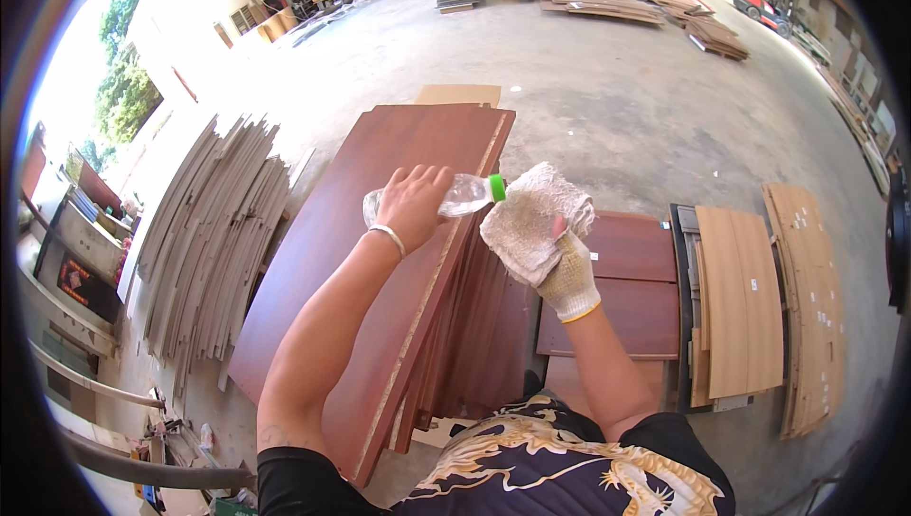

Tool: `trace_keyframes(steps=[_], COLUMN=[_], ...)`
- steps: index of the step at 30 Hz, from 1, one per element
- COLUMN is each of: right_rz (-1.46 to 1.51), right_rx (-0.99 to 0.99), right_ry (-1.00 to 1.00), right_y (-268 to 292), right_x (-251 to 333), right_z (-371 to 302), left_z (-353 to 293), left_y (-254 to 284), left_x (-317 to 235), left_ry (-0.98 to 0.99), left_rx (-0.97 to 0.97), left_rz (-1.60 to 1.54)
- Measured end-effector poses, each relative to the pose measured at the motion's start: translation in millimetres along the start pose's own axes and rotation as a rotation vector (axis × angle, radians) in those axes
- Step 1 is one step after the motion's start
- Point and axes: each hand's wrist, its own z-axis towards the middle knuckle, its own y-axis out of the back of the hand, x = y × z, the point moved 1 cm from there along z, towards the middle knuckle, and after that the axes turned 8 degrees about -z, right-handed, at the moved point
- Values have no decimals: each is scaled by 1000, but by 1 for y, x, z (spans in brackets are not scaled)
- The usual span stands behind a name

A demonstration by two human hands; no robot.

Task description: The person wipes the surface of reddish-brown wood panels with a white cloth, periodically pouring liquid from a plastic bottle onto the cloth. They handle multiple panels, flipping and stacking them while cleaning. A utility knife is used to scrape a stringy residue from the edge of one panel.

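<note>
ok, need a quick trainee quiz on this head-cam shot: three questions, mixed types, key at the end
1. Multiple choice: what does the left hand hold?
a) a hammer
b) a clear bottle
c) a paintbrush

2. True or false, of the right hand: it is bare.

3. Fill in the blank: the bottle's green cap points toward the light-coloured ____ in the other hand.

Key:
1. b
2. False; it wears a light knit glove with a yellow edge at the cuff.
3. cloth
</note>
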Motion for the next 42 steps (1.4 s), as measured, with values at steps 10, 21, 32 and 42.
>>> trace_keyframes(steps=[10,21,32,42], right_rz=[-184,-61,-1806,-1934], right_rx=[-40,19,-135,823], right_ry=[52,-59,793,623], right_y=[-2,-27,50,0], right_x=[5,-13,21,-105], right_z=[12,32,63,4], left_z=[8,-10,-54,-115], left_y=[18,6,-31,-84], left_x=[-23,26,158,148], left_ry=[-369,-117,605,668], left_rx=[83,-21,-705,-396], left_rz=[304,74,-873,-964])
